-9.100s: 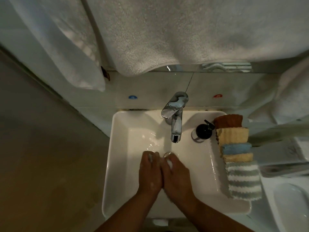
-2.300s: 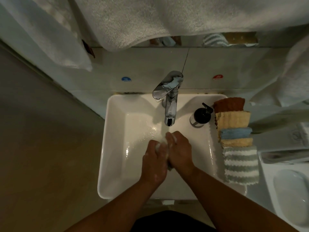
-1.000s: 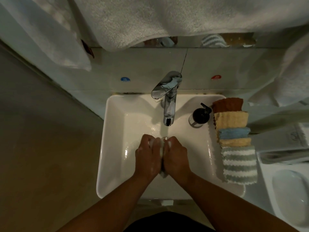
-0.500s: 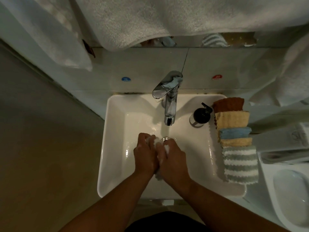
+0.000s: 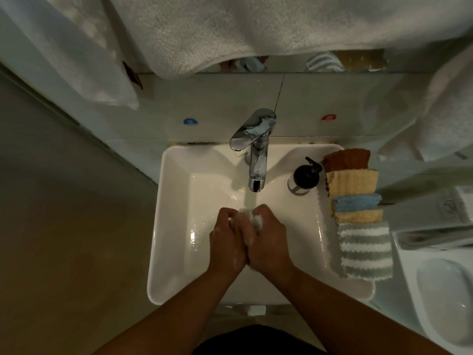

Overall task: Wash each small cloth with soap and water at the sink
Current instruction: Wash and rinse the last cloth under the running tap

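Gripping a small white wet cloth (image 5: 252, 218) bunched btwn them, the left hand (image 5: 226, 242) & right hand (image 5: 271, 243) sit pressed side by side, fingers curled round it, over the white rectangular ceramic sink (image 5: 160, 226), just below the chrome faucet (image 5: 256, 172) spout. A dark round soap pump bottle (image 5: 305, 176) stands beside the faucet, on its R. Along the sink's R rim lies an overlapping row of folded cloths: brown ribbed cloth (image 5: 345, 158) at the back, pale yellow cloth (image 5: 353, 183), blue cloth (image 5: 357, 202), 2nd yellow cloth (image 5: 358, 216), grey-and-white striped cloth (image 5: 364, 249) nearest the person. A big white terry towel (image 5: 256, 29) hangs above.
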A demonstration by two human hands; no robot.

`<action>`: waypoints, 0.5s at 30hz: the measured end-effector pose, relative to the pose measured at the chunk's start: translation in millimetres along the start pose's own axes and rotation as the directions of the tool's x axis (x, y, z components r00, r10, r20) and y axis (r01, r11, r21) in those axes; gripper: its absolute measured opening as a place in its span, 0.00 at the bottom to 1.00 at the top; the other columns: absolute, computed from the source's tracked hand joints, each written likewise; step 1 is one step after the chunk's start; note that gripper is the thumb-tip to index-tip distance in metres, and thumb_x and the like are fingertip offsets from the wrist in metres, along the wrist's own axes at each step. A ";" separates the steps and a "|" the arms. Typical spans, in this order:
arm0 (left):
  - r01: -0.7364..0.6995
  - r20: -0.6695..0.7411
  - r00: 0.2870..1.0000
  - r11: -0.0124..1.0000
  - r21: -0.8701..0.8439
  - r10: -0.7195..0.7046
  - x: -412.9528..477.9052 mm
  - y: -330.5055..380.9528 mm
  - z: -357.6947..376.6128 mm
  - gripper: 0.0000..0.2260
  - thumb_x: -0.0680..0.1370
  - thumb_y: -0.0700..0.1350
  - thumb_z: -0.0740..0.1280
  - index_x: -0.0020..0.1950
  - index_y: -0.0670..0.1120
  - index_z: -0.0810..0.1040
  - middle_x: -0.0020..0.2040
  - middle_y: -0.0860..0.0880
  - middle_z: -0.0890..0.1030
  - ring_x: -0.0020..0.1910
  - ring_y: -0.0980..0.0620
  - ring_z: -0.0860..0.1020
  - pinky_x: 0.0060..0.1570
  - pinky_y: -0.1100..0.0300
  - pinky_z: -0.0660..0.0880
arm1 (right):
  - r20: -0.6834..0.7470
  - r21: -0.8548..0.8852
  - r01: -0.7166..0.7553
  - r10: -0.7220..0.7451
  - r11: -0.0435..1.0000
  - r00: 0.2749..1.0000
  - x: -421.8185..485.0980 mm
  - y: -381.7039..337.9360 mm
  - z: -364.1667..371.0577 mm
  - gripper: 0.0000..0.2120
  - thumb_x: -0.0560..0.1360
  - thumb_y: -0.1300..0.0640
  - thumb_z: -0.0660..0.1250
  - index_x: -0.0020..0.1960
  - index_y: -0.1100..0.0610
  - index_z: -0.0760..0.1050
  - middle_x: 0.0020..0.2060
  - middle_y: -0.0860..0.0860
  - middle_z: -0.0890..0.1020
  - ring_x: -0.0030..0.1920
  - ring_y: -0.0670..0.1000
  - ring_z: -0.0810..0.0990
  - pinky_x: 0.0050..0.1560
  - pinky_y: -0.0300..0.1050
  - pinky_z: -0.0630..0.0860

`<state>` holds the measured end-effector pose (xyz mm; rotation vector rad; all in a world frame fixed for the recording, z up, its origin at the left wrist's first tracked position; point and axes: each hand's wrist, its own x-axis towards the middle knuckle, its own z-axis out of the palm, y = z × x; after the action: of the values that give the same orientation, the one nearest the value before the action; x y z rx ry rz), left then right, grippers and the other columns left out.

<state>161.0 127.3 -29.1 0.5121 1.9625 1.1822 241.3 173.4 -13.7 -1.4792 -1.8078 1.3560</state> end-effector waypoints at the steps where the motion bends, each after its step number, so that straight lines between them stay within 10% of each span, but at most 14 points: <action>1: -0.051 0.027 0.998 0.994 0.094 0.049 -3.5 -1.6 0.1 0.08 0.84 0.53 0.60 0.50 0.51 0.72 0.41 0.47 0.82 0.38 0.50 0.82 0.37 0.54 0.81 | -0.038 -0.012 -0.023 0.022 1.000 0.999 7.7 2.8 -2.6 0.12 0.82 0.47 0.65 0.44 0.53 0.73 0.33 0.48 0.79 0.34 0.44 0.79 0.32 0.31 0.72; 6: -0.154 0.111 0.984 0.981 0.120 0.141 -4.3 -2.0 -13.5 0.03 0.82 0.52 0.64 0.54 0.56 0.71 0.47 0.52 0.82 0.45 0.56 0.83 0.41 0.63 0.81 | -0.103 0.022 -0.213 0.214 0.977 0.971 20.2 22.5 0.7 0.14 0.82 0.45 0.64 0.43 0.53 0.72 0.36 0.49 0.78 0.38 0.47 0.78 0.39 0.36 0.73; 10: -0.082 0.245 0.966 0.997 -0.001 0.079 -9.9 -3.8 -18.8 0.27 0.76 0.43 0.74 0.71 0.55 0.68 0.60 0.62 0.75 0.53 0.69 0.78 0.43 0.70 0.78 | 0.014 0.477 -0.356 0.398 0.803 0.917 15.7 28.9 0.6 0.09 0.83 0.52 0.64 0.50 0.58 0.76 0.44 0.61 0.82 0.41 0.57 0.81 0.39 0.50 0.79; 15: -0.001 0.226 0.974 0.996 -0.085 0.020 -8.8 -12.7 -16.2 0.21 0.76 0.44 0.75 0.65 0.59 0.74 0.57 0.58 0.80 0.53 0.62 0.81 0.49 0.58 0.83 | 0.185 0.676 -0.466 0.481 0.570 0.857 9.8 34.3 -6.8 0.11 0.78 0.55 0.67 0.54 0.60 0.83 0.49 0.57 0.86 0.50 0.60 0.83 0.53 0.56 0.79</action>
<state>154.4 106.1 -32.2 0.5870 1.7106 1.1547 260.2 183.4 -43.1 -1.5355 -0.6683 1.9782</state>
